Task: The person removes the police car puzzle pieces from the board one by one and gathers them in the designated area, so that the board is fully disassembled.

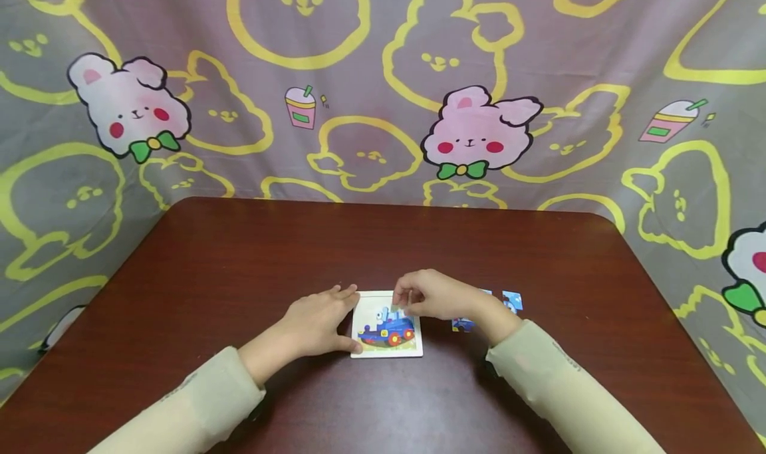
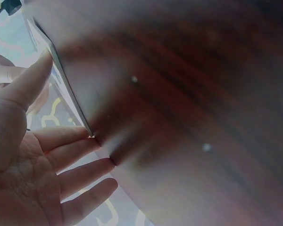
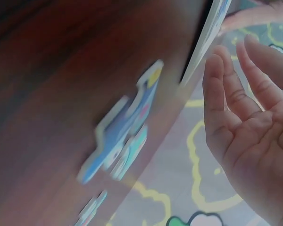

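A square puzzle board (image 1: 390, 354) with a white rim and a blue train picture lies on the table. My left hand (image 1: 317, 321) spans its left side, thumb at the near corner and fingertips by the far corner. The left wrist view shows those fingers (image 2: 78, 181) straight and the thumb against the board's edge (image 2: 68, 89). Over the board's far right part is my right hand (image 1: 439, 294), its fingers bent downward and covering some of the picture. From the right wrist, that hand (image 3: 254, 117) has loosely bent fingers and no piece showing between them.
Loose puzzle pieces lie right of the board, partly behind my right forearm: a dark blue piece (image 1: 463, 324) and a light blue piece (image 1: 512, 300) show. The brown table (image 1: 299, 241) ends at a patterned curtain (image 1: 359, 75) along the back and sides.
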`<state>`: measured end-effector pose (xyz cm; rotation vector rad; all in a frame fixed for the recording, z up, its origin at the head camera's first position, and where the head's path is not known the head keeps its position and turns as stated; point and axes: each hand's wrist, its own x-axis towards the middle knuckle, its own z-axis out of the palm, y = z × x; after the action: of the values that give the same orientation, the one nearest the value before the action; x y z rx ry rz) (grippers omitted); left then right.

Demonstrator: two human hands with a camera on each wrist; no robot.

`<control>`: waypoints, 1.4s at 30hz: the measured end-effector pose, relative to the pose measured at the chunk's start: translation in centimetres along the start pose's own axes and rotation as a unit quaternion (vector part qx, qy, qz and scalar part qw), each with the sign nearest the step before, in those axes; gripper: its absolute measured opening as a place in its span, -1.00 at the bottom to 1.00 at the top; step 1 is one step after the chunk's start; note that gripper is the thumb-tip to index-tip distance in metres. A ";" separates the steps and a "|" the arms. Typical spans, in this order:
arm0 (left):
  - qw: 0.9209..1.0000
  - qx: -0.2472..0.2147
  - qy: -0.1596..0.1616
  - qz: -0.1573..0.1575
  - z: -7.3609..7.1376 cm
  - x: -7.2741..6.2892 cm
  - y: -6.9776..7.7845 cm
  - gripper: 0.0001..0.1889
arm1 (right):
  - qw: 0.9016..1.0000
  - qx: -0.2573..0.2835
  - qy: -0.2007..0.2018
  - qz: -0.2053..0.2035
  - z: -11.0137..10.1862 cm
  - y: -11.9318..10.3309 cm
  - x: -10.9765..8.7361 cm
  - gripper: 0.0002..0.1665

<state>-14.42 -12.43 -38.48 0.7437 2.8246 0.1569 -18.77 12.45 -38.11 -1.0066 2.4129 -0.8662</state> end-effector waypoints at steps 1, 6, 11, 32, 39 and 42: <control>1.000 0.000 0.000 0.000 0.0 0.0 0.0 -0.05 | 1.000 -0.004 -0.003 -0.004 0.1 -0.2 0.2 -0.86; 1.000 -0.003 0.000 -0.002 0.0 0.0 0.1 -0.04 | 0.999 -0.016 -0.027 -0.013 0.6 -0.8 0.9 -0.85; 1.000 -0.003 0.002 -0.002 -0.1 -0.1 0.1 -0.04 | 0.998 -0.034 -0.047 -0.015 1.1 -1.1 1.3 -0.83; 1.000 -0.007 0.003 -0.004 -0.1 -0.1 0.1 -0.05 | 0.995 -0.069 -0.067 0.006 1.7 -1.6 2.3 -0.65; 1.000 -0.010 0.003 -0.002 0.0 -0.1 0.0 -0.06 | 0.996 -0.066 -0.068 0.005 1.8 -1.7 2.6 -0.63; 1.000 -0.010 0.002 -0.004 0.0 0.0 0.0 -0.06 | 0.996 -0.064 -0.063 0.003 1.9 -1.6 2.5 -0.63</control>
<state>-14.42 -12.49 -38.47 0.7284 2.8252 0.1850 -18.64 8.97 -38.75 -1.0672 2.3883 -0.6327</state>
